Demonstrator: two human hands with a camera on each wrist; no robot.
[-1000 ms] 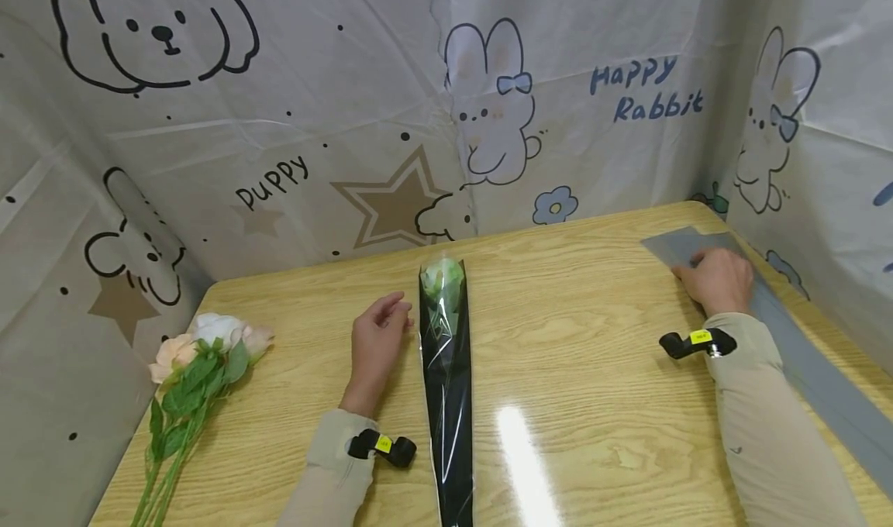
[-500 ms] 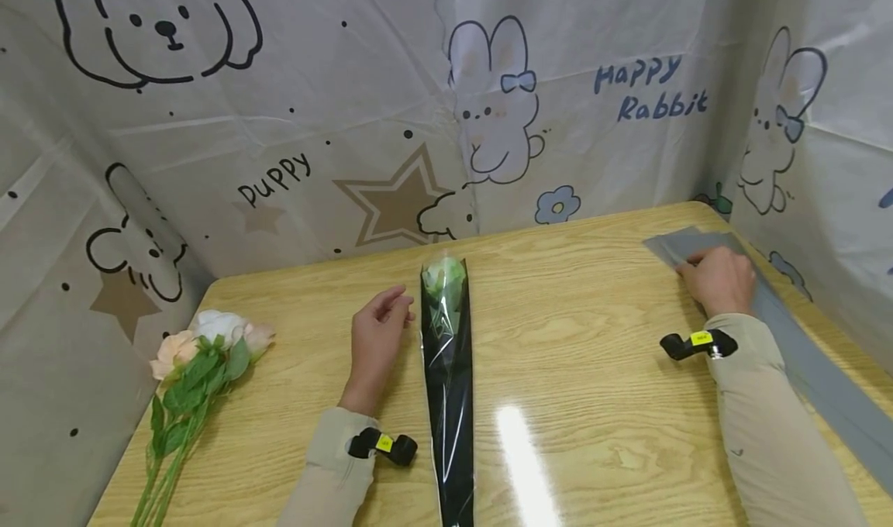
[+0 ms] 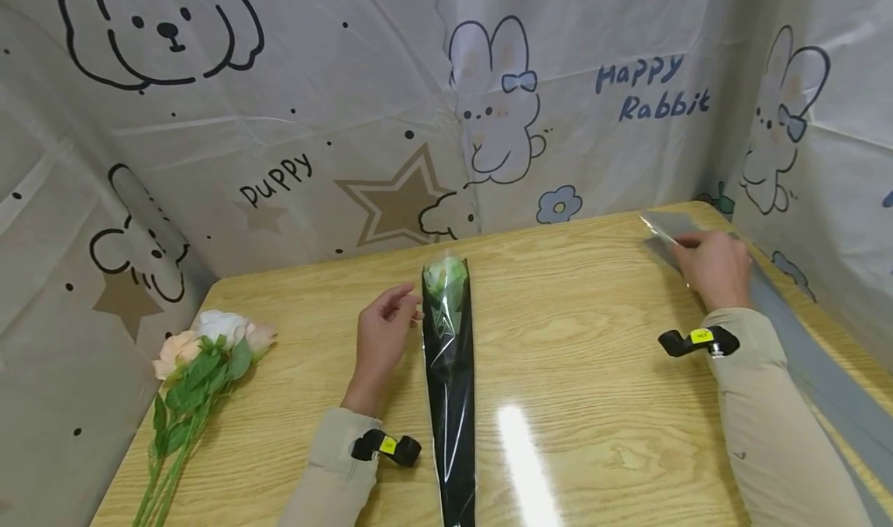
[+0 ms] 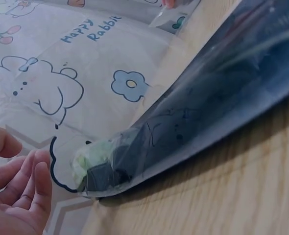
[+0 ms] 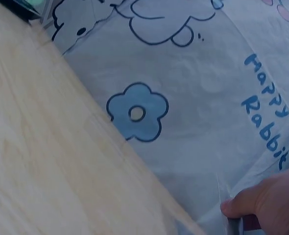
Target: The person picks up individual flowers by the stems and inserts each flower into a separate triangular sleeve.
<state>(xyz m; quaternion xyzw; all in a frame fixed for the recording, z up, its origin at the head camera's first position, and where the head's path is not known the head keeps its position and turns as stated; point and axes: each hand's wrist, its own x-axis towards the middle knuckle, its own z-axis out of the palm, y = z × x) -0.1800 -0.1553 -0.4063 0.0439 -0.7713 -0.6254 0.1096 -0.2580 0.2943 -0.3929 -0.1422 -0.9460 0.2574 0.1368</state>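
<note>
A single greenish-white flower (image 3: 446, 275) lies in a black sleeve with a clear front (image 3: 449, 403), its bloom toward the back of the table. Just left of the bloom, my left hand (image 3: 384, 333) hovers with loosely bent fingers; in the left wrist view a gap separates its fingertips (image 4: 42, 166) from the flower end. At the back right, my right hand (image 3: 715, 271) pinches the top edge of a grey, partly clear sleeve (image 3: 663, 229). That sleeve comes off a stack of long flat grey sleeves (image 3: 816, 364) along the table's right side. The fingers' undersides are hidden in the head view.
Several loose peach and white artificial roses (image 3: 209, 341) with green stems lie at the left of the wooden table (image 3: 579, 372). Printed white cloth (image 3: 377, 108) hangs behind and at both sides.
My right hand has lifted slightly, raising the edge of the top grey sleeve from the stack. My left hand has shifted slightly right, closer to the wrapped flower.
</note>
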